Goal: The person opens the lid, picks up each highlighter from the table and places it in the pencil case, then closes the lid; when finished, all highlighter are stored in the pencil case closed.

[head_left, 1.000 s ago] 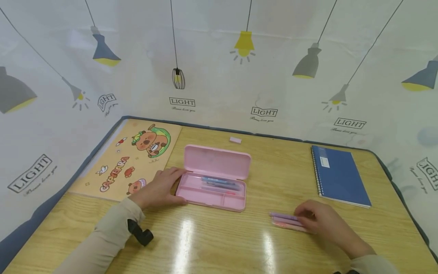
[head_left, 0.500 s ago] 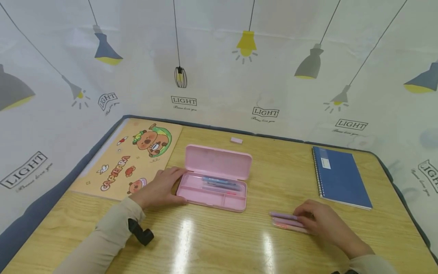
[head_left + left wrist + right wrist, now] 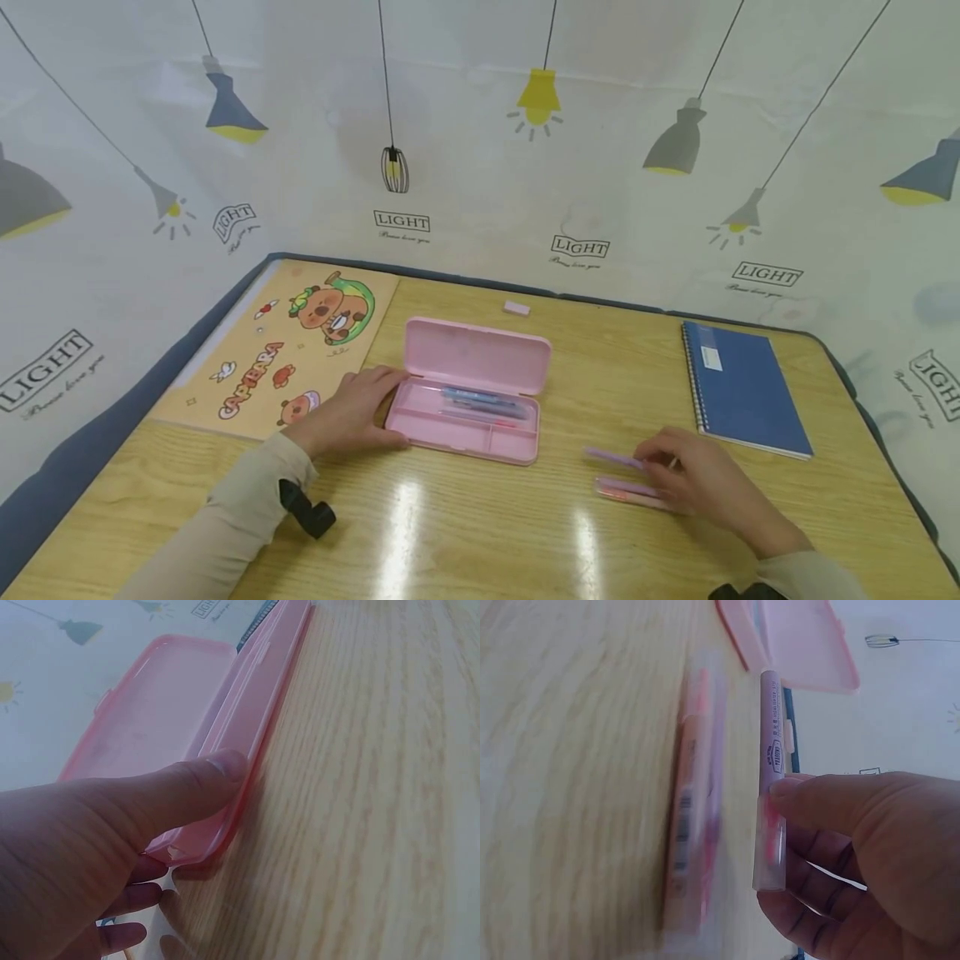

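Well, glossy tabletop (image 3: 495,525), lamp-print backdrop (image 3: 465,125).

Pens (image 3: 483,402) in pencil case (image 3: 438,430) — booklet (image 3: 281,354) left, notebook (image 3: 747,389) right, eraser (image 3: 516,308) behind — highlighters (image 3: 626,496) front right.

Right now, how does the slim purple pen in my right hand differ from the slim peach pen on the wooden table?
The purple pen is pinched in your right hand, while the peach pen lies on the wooden table. The purple pen is apart from the others; the peach pen lies alongside a second purple pen. The purple pen shows printed lettering; the peach pen shows blurred, barcode-like marks. Both are slim.
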`<state>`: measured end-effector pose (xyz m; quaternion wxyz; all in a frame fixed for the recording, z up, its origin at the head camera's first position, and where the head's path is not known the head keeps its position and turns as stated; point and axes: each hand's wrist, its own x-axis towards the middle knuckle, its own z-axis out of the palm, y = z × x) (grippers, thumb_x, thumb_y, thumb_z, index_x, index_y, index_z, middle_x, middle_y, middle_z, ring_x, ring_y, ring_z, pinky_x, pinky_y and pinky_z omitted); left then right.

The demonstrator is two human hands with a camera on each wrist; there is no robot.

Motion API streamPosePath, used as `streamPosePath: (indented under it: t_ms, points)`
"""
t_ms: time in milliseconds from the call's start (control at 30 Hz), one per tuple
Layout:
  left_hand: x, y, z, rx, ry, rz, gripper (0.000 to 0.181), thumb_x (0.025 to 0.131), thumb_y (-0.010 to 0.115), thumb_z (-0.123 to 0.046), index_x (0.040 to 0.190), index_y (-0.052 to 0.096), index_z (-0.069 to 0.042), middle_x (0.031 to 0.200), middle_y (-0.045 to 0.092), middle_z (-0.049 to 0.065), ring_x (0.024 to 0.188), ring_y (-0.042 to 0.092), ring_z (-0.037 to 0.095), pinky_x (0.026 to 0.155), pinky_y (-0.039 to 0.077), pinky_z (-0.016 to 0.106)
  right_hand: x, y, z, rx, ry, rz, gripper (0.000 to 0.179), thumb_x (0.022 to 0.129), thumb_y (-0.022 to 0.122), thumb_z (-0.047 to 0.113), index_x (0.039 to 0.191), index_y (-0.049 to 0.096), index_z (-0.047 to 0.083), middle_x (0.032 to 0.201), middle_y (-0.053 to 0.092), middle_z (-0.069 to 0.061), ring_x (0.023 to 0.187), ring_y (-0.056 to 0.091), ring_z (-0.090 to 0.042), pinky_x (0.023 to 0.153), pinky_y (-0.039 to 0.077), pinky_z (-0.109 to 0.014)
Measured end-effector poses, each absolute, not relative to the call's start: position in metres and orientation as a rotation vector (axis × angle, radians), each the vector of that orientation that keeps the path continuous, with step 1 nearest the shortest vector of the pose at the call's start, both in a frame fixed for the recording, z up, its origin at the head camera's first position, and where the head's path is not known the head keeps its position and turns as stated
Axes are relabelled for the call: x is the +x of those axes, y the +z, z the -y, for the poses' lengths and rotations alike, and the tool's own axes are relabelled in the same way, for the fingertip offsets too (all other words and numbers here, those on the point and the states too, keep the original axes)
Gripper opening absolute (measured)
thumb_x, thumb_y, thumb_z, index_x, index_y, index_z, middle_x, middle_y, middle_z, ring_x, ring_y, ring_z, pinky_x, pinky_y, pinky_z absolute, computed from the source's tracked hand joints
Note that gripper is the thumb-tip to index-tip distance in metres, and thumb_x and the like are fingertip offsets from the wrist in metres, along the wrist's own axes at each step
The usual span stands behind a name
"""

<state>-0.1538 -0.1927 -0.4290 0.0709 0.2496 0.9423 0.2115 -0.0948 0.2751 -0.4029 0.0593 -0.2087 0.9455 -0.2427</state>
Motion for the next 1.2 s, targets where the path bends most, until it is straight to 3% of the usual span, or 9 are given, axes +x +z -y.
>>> streamPosePath:
  t_ms: [567,900,1200]
  points:
    - [-0.154,-0.430,0.193,0.731,0.641,-2.822,0.095,0.075,0.079,-0.054,0.150,0.039,-0.011,0.145,0.048,0.011,0.131,0.044,0.026,0.106,0.032,0.048,-0.125,-0.386,-0.199,-0.804,-0.751,-2.876,0.010,0.091,0.070,0.014,0.098,0.074,0.018,0.085,0.062,0.012,0.076,0.056,0.000,0.067,0.050,-0.022]
    - [-0.154,-0.429,0.193,0.734,0.633,-2.828,0.094,0.075,0.079,-0.053,0.149,0.040,-0.011,0.143,0.049,0.010,0.129,0.046,0.026,0.105,0.033,0.048,-0.145,-0.390,-0.157,-0.911,-0.841,-2.854,0.012,0.089,0.070,0.008,0.100,0.074,0.010,0.088,0.067,0.003,0.079,0.059,-0.006,0.071,0.052,-0.024]
    - [-0.153,-0.430,0.193,0.735,0.631,-2.833,0.095,0.075,0.079,-0.055,0.149,0.039,-0.011,0.142,0.049,0.009,0.128,0.047,0.025,0.105,0.033,0.048,-0.151,-0.394,-0.124,-0.737,-0.803,-2.796,0.014,0.090,0.071,0.012,0.103,0.074,0.011,0.094,0.067,0.002,0.084,0.058,-0.010,0.080,0.052,-0.030]
